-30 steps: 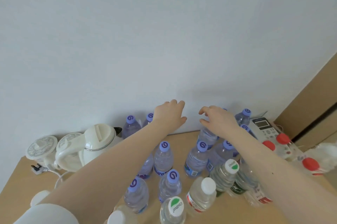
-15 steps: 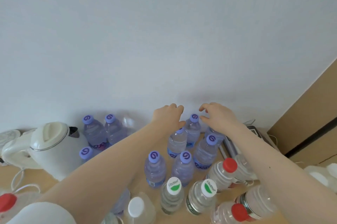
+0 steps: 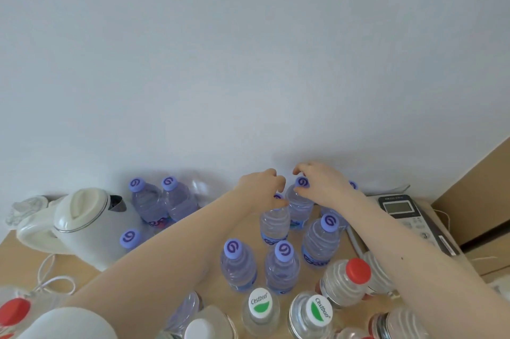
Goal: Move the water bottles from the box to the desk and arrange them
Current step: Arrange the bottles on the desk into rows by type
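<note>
Now left hand (image 3: pixel 260 191) curls over the front bottle (image 3: pixel 274 224), right hand (image 3: pixel 325 187) pinches the back bottle (image 3: pixel 299 207) by its cap (image 3: pixel 302 182) — both stand on the desk (image 3: pixel 19 264). Best slide them upright (other bottles (image 3: pixel 321 244) crowd near both hands) — a tilt could topple several.

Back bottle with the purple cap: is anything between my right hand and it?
Nothing visible does. The right hand is right at the bottle's cap, fingers curled around it. The left hand sits over the next bottle, beside, not between.
</note>
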The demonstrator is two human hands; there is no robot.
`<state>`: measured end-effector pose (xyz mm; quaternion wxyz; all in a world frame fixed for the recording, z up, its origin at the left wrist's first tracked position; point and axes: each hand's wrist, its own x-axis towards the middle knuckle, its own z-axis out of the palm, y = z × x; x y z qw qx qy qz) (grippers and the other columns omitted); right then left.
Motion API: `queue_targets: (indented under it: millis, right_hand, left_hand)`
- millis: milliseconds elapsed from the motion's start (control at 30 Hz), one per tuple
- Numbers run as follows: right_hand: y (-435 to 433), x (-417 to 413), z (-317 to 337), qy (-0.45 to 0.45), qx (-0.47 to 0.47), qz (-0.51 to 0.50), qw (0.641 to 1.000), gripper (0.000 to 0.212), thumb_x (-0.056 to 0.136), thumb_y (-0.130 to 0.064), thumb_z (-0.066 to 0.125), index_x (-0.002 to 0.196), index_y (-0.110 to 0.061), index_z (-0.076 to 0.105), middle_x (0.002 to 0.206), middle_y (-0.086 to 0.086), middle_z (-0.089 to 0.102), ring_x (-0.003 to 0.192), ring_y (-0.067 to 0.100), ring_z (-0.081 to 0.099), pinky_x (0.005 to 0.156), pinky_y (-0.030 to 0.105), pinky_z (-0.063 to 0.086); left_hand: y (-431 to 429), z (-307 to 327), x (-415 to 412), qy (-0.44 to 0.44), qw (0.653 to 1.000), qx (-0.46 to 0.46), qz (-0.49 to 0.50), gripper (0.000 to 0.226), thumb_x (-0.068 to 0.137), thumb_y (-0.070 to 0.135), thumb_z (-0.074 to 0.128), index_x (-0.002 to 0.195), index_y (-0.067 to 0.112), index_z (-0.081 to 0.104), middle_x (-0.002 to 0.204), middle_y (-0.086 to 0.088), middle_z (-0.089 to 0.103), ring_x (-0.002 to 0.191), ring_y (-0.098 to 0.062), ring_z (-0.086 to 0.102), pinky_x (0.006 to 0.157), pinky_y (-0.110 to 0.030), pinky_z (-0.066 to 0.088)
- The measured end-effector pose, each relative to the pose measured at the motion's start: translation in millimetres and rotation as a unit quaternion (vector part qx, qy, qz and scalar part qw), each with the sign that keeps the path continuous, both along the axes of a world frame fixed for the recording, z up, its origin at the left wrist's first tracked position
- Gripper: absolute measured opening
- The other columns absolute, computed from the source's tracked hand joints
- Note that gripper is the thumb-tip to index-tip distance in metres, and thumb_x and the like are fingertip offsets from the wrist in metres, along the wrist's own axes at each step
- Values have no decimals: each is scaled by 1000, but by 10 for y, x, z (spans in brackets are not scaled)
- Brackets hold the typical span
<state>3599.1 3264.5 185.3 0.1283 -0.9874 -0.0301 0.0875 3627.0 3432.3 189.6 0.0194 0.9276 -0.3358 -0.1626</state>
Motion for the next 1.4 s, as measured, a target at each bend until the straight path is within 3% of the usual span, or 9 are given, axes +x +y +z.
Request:
queue_targets:
  millis: [133,233,333,467,700,933,1100,1400]
  right_hand:
    - [18,-13,-34,20,-2,-4,1000,41,92,-27,59,131,-19,50,125,6,54,109,24,54,81,31,44]
    - [57,-21,-47,30,-8,-7,999,40,92,-24,58,131,-19,50,120,6,53,104,24,55,76,30,44]
    - [96,-23,-50,35,-14,-10,999,37,93,-20,57,129,-17,51,119,8,53,103,26,55,81,34,47]
    - [108,-19,-54,36,-17,-8,999,35,93,-18,56,128,-15,52,120,9,54,104,26,55,75,29,40]
    - [158,23,-37,52,-47,-13,997,33,95,-21,55,127,-15,52,119,7,53,101,25,56,74,28,40]
    - [228,93,-41,61,-80,-26,995,31,95,-22,54,125,-14,53,116,8,51,97,23,54,73,26,37]
    - [252,106,-51,64,-91,-37,993,30,95,-25,54,124,-14,54,116,8,50,98,24,55,73,27,38]
    - [309,101,-36,66,-95,-51,992,28,96,-23,52,122,-13,55,116,9,49,97,27,56,73,29,41]
  left_hand:
    - [-3,-51,18,19,998,12,-53,41,89,35,61,120,10,52,107,-8,47,90,-29,55,69,-33,38]
    - [19,-96,23,29,998,-13,-50,39,88,26,63,121,8,51,106,-10,46,90,-31,56,68,-31,37]
    - [76,-99,51,27,998,-10,-49,35,87,24,63,115,7,52,95,-6,38,80,-31,52,65,-31,35]
    - [269,-76,137,17,1000,-12,-15,31,85,25,64,106,6,52,91,-5,38,74,-26,44,64,-32,35]
    - [730,84,300,-14,998,-29,48,25,86,24,61,98,4,53,94,-7,43,77,-25,45,65,-31,36]
    - [1103,134,390,-39,997,17,59,14,88,15,55,88,10,42,93,-6,39,72,-24,42,63,-30,34]
    - [1251,33,423,-37,997,33,65,4,89,10,49,90,10,46,94,-6,37,72,-25,41,65,-31,35]
    - [1196,32,474,-38,995,66,70,14,87,13,57,95,8,46,106,-9,45,78,-24,45,65,-33,40]
